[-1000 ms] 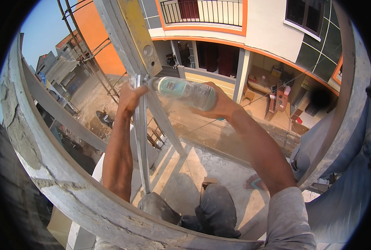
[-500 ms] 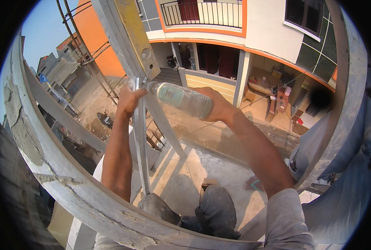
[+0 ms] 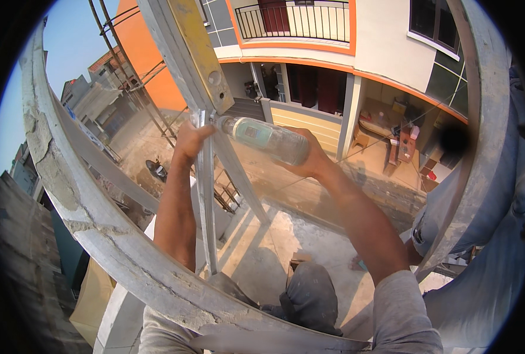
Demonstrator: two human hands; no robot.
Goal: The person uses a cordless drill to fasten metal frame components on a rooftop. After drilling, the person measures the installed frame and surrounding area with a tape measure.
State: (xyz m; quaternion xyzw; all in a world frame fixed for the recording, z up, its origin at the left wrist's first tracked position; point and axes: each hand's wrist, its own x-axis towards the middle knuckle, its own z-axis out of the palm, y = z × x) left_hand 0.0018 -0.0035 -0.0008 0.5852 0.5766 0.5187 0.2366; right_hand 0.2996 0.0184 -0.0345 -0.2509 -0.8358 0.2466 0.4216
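My left hand [image 3: 191, 141] is closed round the top of a thin upright metal channel [image 3: 205, 200], where it meets a wider grey metal bar [image 3: 174, 53]. My right hand [image 3: 311, 154] grips the rear of a dusty grey-green tool [image 3: 261, 137], shaped like a bottle and apparently a power drill. Its narrow front end points left at the metal joint, close beside my left thumb; the exact contact point is too small to make out. A yellow spirit level [image 3: 200, 47] with a round hole lies along the wide bar, its lower end just above the tool.
A curved grey cement-patched frame [image 3: 106, 251] sweeps round me. Another slanting metal bar [image 3: 241, 183] runs down to the concrete floor [image 3: 262, 265]. At the right stands another person in blue jeans [image 3: 481, 283]. Below lies a street with a parked motorcycle [image 3: 156, 169]; a house balcony [image 3: 295, 23] faces me.
The whole view has shifted slightly, with the scene sliding a little right. Both hands keep their grip, and the tool stays at the same joint.
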